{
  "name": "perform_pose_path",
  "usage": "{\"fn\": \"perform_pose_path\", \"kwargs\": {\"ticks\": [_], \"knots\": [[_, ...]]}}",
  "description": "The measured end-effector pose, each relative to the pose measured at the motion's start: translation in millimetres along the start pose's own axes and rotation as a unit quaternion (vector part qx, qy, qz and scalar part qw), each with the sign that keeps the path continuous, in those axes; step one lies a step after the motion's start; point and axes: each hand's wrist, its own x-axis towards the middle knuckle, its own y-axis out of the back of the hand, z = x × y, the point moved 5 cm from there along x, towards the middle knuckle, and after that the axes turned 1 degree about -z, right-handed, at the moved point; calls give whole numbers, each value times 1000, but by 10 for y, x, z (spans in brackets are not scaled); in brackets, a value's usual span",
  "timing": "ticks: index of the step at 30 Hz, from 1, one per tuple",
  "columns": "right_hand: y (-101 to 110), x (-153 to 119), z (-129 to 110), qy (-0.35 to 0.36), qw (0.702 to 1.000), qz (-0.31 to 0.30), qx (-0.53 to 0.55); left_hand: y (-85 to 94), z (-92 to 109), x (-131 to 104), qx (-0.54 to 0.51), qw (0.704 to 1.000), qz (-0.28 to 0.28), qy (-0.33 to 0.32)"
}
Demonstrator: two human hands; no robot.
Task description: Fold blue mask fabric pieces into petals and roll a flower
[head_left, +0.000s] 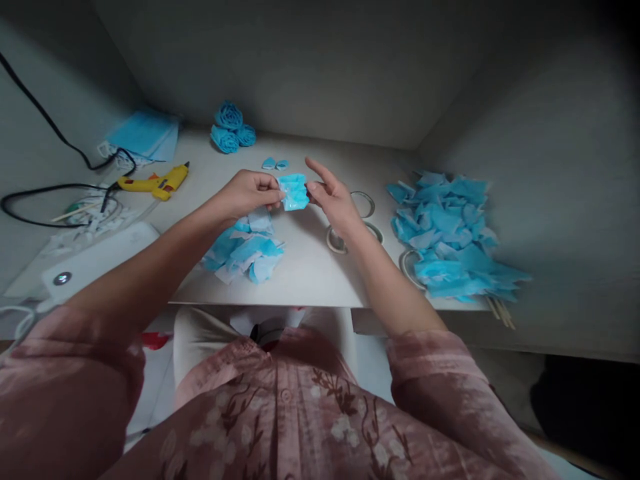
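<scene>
The left hand holds a blue piece over the middle of the worktop, pinching its left edge between thumb and fingers. The piece is creased and has a shiny patch low on its left side. The right hand is at the piece's right edge, its thumb and bent fingers close together there and its index finger raised away; whether it grips the edge, I cannot tell.

Just beyond the piece lie two small blue scraps, side by side, and farther back three blue roses sit bunched together. A loose small heap of blue and white pieces lies near the left forearm. On the right is a large heap of the same colours, with thin sticks poking out past the front edge. Rings lie around the right wrist and against the large heap. At the left are a yellow glue gun, a stack of blue masks and a white box with a round metal knob.
</scene>
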Motion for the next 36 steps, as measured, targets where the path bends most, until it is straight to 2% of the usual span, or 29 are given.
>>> {"fn": "perform_pose_path", "kwargs": {"ticks": [12, 23, 30, 36], "knots": [[-44, 1, -3, 20, 1000, -6, -12, -18, 57, -39, 1, 1000, -12, 20], [-75, -9, -25, 8, 999, -45, 14, 111, 39, -5, -8, 999, 37, -5], [-62, -6, -41, -5, 996, -82, 32, 87, -11, -6, -15, 1000, 10, -20], [-62, -25, -89, -6, 992, -104, 72, 23, 130, -10, -20, 1000, 6, -20]]}}
